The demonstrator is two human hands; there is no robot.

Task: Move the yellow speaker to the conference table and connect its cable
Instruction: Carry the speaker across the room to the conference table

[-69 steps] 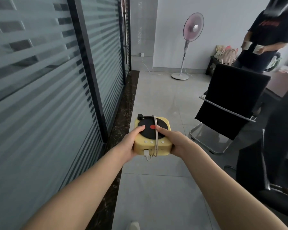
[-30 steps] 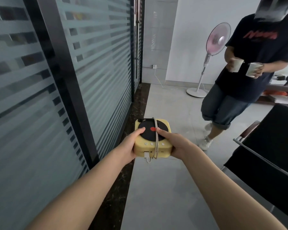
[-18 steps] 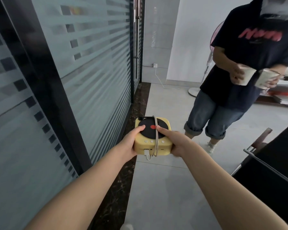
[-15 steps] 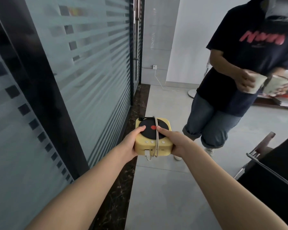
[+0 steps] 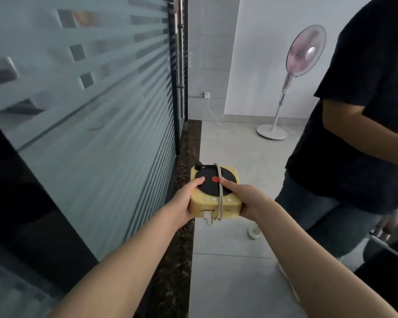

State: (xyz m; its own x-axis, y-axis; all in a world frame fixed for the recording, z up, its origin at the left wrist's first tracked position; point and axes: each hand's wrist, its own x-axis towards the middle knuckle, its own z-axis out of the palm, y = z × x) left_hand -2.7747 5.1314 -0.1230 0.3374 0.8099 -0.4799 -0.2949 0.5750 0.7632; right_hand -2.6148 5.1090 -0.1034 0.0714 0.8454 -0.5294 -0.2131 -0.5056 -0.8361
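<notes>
we carry the yellow speaker (image 5: 215,192) clamped between our left hand (image 5: 186,201) and right hand (image 5: 244,198), thumbs on top, its cable (image 5: 220,191) wrapped over it between them. keep it level and the grip firm. the bystander (image 5: 365,125), ahead earlier, now passes close beside our right hand.

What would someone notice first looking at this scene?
At centre, the yellow speaker, shaped like a record player with a cable wrapped around it, held between the left hand and right hand. A person in a dark T-shirt stands close on the right, frosted glass partition on the left.
</notes>
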